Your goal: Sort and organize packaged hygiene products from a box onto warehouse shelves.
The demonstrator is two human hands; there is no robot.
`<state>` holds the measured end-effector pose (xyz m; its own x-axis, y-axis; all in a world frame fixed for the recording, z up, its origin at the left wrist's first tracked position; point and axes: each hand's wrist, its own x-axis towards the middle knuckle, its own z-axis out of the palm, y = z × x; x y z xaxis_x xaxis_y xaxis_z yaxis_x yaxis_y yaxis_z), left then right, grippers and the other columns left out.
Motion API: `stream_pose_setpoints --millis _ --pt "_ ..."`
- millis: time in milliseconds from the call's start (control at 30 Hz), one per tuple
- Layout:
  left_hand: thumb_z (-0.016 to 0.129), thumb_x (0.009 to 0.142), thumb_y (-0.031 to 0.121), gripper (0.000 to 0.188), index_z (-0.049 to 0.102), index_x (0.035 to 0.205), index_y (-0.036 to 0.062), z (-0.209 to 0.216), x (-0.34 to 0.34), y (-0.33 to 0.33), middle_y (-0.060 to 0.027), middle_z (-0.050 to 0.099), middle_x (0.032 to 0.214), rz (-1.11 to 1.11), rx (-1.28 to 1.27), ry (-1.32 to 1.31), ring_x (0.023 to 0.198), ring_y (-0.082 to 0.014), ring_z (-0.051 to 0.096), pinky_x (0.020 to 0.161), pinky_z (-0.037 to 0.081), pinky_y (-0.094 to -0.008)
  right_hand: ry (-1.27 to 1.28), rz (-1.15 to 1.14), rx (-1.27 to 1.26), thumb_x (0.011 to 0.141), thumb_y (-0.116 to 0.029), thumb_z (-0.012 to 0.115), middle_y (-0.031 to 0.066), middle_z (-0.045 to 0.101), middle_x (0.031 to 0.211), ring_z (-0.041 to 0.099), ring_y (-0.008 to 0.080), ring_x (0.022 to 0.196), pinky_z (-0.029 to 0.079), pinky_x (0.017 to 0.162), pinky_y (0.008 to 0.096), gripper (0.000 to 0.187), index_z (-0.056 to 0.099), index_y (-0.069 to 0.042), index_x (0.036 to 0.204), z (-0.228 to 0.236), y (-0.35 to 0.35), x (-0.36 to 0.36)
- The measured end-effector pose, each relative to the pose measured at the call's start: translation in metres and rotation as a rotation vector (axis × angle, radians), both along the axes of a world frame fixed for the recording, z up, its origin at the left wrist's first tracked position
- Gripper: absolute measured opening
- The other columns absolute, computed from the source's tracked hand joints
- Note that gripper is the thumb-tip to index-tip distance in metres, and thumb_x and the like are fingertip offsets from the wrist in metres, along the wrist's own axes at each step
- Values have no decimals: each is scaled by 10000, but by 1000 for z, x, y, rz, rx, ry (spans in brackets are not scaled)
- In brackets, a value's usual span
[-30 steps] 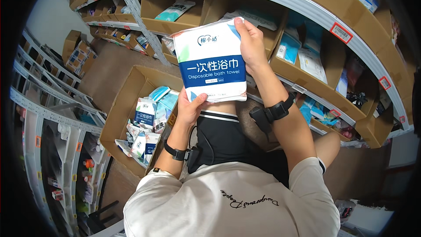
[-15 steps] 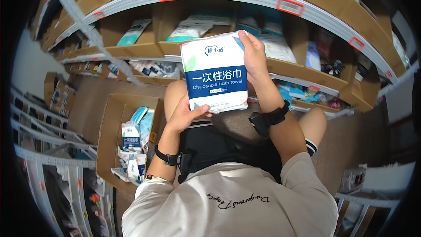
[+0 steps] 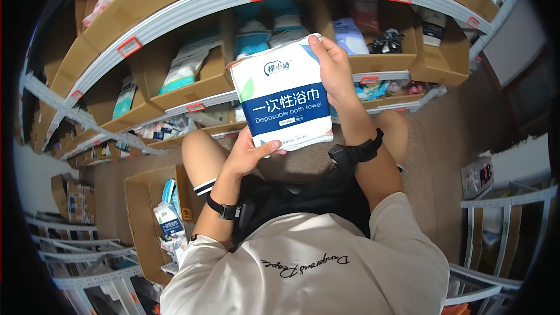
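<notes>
Holding the white and blue package [image 3: 287, 100] up at the centre of the frame, I had both hands on it. My left hand [image 3: 251, 153] cupped its lower edge from beneath, the thumb pressed flat across the bottom front and the other fingers hidden behind the pack. My right hand [image 3: 332, 67] gripped the upper right corner, fingers curled together over the top edge and down the right side. The package stood nearly upright, tilted slightly, its printed face toward me, in front of the cardboard shelf bins [image 3: 192, 90] that arched across the upper part of the frame. Those bins held other soft packs in blue and white. Each wrist carried a black band, the left wristband [image 3: 221, 208] at lower centre-left and the right wristband [image 3: 356, 153] just right of centre. An open cardboard box [image 3: 140, 198] sat at lower left, with small blue and white packets inside it.
</notes>
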<state>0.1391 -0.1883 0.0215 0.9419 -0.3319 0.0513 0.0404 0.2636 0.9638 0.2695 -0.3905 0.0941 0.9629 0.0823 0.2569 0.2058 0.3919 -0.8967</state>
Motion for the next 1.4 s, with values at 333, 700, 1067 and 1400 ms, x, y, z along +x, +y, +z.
stream_pose_setpoints --millis 333,700,1067,1400 --pt "714 891 118 458 529 1283 -32 25 43 -94 -153 660 1167 -227 43 -28 1001 -236 677 765 617 -350 -45 -156 93 1025 -286 552 4 654 866 556 44 778 450 702 207 298 640 -1 1018 3 -120 -13" --pt "693 906 78 426 515 1282 -15 28 82 -228 -143 653 1178 -526 -59 39 999 -224 673 792 609 -348 -8 -551 0 1008 -245 559 67 691 914 629 83 771 492 713 211 289 626 24 1088 9 -262 -72" --pt "595 917 -12 420 452 1311 12 19 142 -363 -85 629 1154 -360 156 -646 987 -163 635 862 532 -314 -354 -1107 -1121 798 -380 776 243 523 1181 593 375 1061 505 857 486 724 396 12 1273 15 -276 -99" --pt "681 838 512 793 442 1383 -11 57 238 -425 -290 598 1229 -292 892 -1131 1206 -422 548 1021 415 -495 -11 -1125 -1489 877 -311 588 241 677 752 686 414 716 560 688 484 331 632 13 822 20 -349 34"
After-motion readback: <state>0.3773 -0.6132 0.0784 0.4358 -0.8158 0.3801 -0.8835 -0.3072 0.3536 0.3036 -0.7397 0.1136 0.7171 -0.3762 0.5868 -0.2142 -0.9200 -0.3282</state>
